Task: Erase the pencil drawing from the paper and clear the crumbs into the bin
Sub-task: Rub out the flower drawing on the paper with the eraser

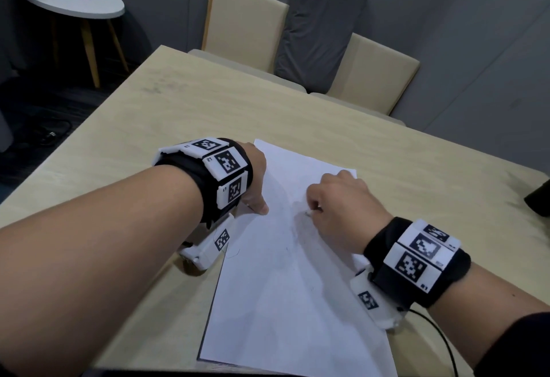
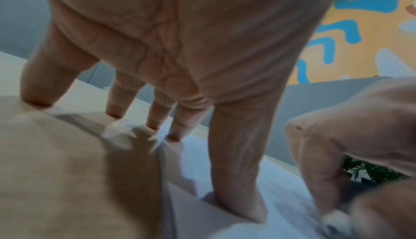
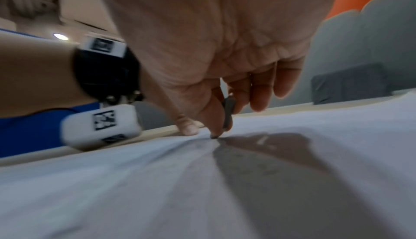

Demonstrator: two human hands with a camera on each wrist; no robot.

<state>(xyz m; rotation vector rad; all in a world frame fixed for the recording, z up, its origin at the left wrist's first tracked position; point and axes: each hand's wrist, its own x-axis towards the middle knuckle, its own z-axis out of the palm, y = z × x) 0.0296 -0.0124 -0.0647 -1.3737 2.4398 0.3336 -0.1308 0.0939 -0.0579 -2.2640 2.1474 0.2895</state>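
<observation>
**Mid-sheet, erasing under way; crumbs and bin still to come**

Low in the head view, the paper (image 1: 285, 272) lies slantwise on the table (image 1: 148, 114), its near corner close to the bottom edge of the frame. That near half looks almost white, with only a few faint marks and a thin curl of line near the left edge, below the left wrist. I judge it either cleaned already or never drawn on; the pictures cannot settle which.

Further up, at mid-frame, a grey smudge of pencil (image 1: 300, 222) runs down the sheet from under the right hand (image 1: 342, 213). This hand pinches a small eraser (image 1: 308, 213) between thumb and curled fingers, its tip pressed onto the paper at the top of the smudge. The right wrist view shows the same pinch, the dark tip touching the sheet; blur hides the finer detail.

Left of centre, the left hand (image 1: 256, 180) stands on straight, spread fingertips (image 2: 174, 134). The thumb and at least one finger press on the paper near its left edge, and the outer fingers stand on the bare table beside it, pinning the sheet.

So the task seems to be in its first part: grey shading remains, so the rubbing is not finished. No crumbs can be made out at this sharpness, none are gathered, and no bin is visible.

Beyond the sheet the table runs on to chairs (image 1: 244, 16) at the top of the frame.
</observation>
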